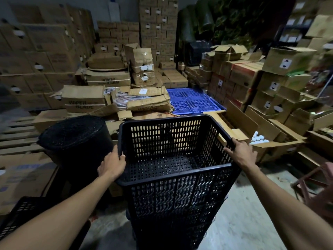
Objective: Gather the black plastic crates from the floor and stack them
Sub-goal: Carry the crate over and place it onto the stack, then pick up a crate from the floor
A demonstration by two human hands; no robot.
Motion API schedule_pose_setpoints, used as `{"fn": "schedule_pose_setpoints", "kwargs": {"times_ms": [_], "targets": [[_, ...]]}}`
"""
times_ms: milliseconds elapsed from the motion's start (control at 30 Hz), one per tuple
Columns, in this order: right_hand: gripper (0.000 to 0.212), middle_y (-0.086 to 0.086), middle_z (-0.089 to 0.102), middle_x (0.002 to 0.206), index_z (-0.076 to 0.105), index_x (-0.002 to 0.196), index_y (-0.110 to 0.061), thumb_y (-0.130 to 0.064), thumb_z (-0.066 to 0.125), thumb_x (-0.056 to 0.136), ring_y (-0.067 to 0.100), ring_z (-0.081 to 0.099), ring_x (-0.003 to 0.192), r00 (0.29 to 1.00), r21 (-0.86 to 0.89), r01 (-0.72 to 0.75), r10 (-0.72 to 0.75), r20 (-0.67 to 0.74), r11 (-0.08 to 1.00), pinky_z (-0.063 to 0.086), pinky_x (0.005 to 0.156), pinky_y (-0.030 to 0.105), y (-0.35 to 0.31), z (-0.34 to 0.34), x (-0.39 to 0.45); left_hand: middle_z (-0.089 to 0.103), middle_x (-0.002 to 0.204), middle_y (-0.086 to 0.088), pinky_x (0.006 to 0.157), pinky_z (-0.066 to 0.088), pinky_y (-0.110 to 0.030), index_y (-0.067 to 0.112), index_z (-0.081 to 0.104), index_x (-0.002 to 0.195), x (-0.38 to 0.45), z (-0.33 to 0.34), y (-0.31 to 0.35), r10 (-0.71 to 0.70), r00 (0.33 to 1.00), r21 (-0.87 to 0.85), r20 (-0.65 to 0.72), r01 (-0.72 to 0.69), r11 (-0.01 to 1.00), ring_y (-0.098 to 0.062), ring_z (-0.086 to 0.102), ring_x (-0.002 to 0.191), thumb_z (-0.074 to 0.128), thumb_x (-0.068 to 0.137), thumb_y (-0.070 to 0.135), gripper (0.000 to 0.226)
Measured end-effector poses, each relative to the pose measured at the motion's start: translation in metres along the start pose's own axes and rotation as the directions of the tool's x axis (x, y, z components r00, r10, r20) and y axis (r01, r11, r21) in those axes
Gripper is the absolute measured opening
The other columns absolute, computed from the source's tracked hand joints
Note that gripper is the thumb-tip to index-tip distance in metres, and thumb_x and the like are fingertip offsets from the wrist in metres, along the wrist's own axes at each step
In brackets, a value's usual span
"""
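A black plastic crate (167, 141) with slotted walls sits on top of a stack of like crates (173, 213) in front of me. My left hand (112, 164) grips the top crate's left rim, fingers curled over the edge. My right hand (242, 153) holds its right rim, fingers spread along it. The top crate is empty. Another black crate (19, 215) lies at the lower left, partly hidden by my left forearm.
A black mesh roll (75, 136) stands left of the stack. Cardboard boxes (108, 78) fill the back and both sides. A blue plastic pallet (192, 101) lies behind. An open box with white balls (259, 138) sits right. Bare concrete floor (243, 222) lies at lower right.
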State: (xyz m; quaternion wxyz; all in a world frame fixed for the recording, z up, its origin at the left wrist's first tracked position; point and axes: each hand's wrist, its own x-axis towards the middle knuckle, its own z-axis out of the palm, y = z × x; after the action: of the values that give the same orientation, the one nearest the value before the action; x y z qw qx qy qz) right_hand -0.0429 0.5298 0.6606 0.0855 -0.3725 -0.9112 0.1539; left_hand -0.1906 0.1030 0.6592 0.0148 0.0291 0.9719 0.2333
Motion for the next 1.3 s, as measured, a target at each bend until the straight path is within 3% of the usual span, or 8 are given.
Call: {"fn": "schedule_pose_setpoints", "kwargs": {"times_ms": [133, 300, 433, 700, 867, 1033, 1167, 1300], "targets": [[0.062, 0.013, 0.053, 0.138, 0.047, 0.142, -0.026, -0.059, 0.050, 0.089, 0.035, 0.043, 0.129, 0.991, 0.065, 0.112, -0.107, -0.085, 0.992, 0.030, 0.106, 0.057, -0.042, -0.002, -0.018, 0.056, 0.134, -0.003, 0.092, 0.045, -0.043, 0.031, 0.038, 0.144, 0.003, -0.009, -0.007, 0.050, 0.998, -0.063, -0.041, -0.053, 0.997, -0.034, 0.058, 0.118, 0.040, 0.095, 0.047, 0.052], [0.059, 0.006, 0.056, 0.138, 0.052, 0.138, -0.023, -0.057, 0.050, 0.090, 0.023, 0.050, 0.128, 0.933, 0.311, 0.342, -0.360, 0.001, 0.887, 0.029, 0.109, 0.051, -0.149, 0.012, -0.055, 0.060, 0.134, -0.006, 0.099, 0.046, -0.043, 0.027, 0.047, 0.141, 0.019, -0.020, -0.035, -0.020, 0.999, -0.172, -0.026, 0.015, 0.985, -0.032, 0.055, 0.123, 0.037, 0.095, 0.051, 0.053], [0.060, 0.004, 0.062, 0.130, 0.055, 0.137, -0.021, -0.058, 0.050, 0.090, 0.021, 0.055, 0.123, 0.839, 0.414, 0.467, -0.539, 0.070, 0.781, 0.036, 0.106, 0.043, -0.248, 0.041, -0.091, 0.061, 0.131, -0.005, 0.095, 0.044, -0.043, 0.028, 0.050, 0.137, 0.030, -0.037, -0.081, -0.093, 0.995, -0.172, -0.038, 0.085, 0.981, -0.031, 0.055, 0.121, 0.038, 0.096, 0.048, 0.047], [0.067, 0.005, 0.057, 0.136, 0.049, 0.140, -0.022, -0.065, 0.041, 0.089, 0.022, 0.048, 0.129, 0.675, 0.403, 0.607, -0.712, 0.194, 0.685, 0.037, 0.106, 0.046, -0.439, 0.129, -0.176, 0.060, 0.130, -0.011, 0.101, 0.046, -0.045, 0.019, 0.054, 0.133, 0.058, -0.085, -0.275, -0.267, 0.956, -0.214, 0.125, 0.289, 0.933, -0.035, 0.056, 0.118, 0.038, 0.099, 0.044, 0.046], [0.065, 0.007, 0.061, 0.126, 0.048, 0.141, -0.017, -0.059, 0.048, 0.091, 0.022, 0.057, 0.116, 0.629, 0.459, 0.539, -0.700, 0.338, 0.706, 0.043, 0.093, 0.031, -0.524, 0.209, -0.229, 0.065, 0.119, -0.020, 0.092, 0.053, -0.047, 0.016, 0.059, 0.124, 0.054, -0.093, -0.412, -0.375, 0.898, -0.292, 0.230, 0.432, 0.853, -0.041, 0.061, 0.109, 0.042, 0.099, 0.039, 0.038], [0.066, 0.003, 0.063, 0.114, 0.045, 0.140, -0.019, -0.058, 0.052, 0.088, 0.020, 0.061, 0.106, 0.599, 0.496, 0.391, -0.624, 0.502, 0.775, 0.051, 0.093, 0.041, -0.579, 0.287, -0.273, 0.064, 0.120, -0.017, 0.092, 0.054, -0.046, 0.016, 0.057, 0.126, 0.044, -0.091, -0.513, -0.479, 0.825, -0.275, 0.299, 0.555, 0.785, -0.038, 0.061, 0.110, 0.041, 0.099, 0.040, 0.040], [0.068, -0.007, 0.062, 0.094, 0.040, 0.143, -0.015, -0.054, 0.055, 0.089, 0.008, 0.059, 0.085, 0.586, 0.531, 0.254, -0.565, 0.580, 0.808, 0.046, 0.070, 0.022, -0.601, 0.348, -0.298, 0.064, 0.122, -0.020, 0.094, 0.051, -0.042, 0.010, 0.058, 0.128, 0.044, -0.087, -0.569, -0.527, 0.787, -0.306, 0.321, 0.613, 0.728, -0.038, 0.062, 0.111, 0.044, 0.100, 0.036, 0.041], [0.068, 0.019, 0.065, 0.118, 0.035, 0.143, -0.008, -0.044, 0.060, 0.091, 0.035, 0.063, 0.107, 0.569, 0.509, -0.060, -0.390, 0.724, 0.858, 0.050, 0.094, 0.046, -0.615, 0.427, -0.309, 0.060, 0.131, -0.024, 0.089, 0.053, -0.041, 0.004, 0.056, 0.130, 0.055, -0.070, -0.631, -0.609, 0.689, -0.280, 0.392, 0.720, 0.635, -0.041, 0.058, 0.119, 0.046, 0.099, 0.028, 0.040]]}}
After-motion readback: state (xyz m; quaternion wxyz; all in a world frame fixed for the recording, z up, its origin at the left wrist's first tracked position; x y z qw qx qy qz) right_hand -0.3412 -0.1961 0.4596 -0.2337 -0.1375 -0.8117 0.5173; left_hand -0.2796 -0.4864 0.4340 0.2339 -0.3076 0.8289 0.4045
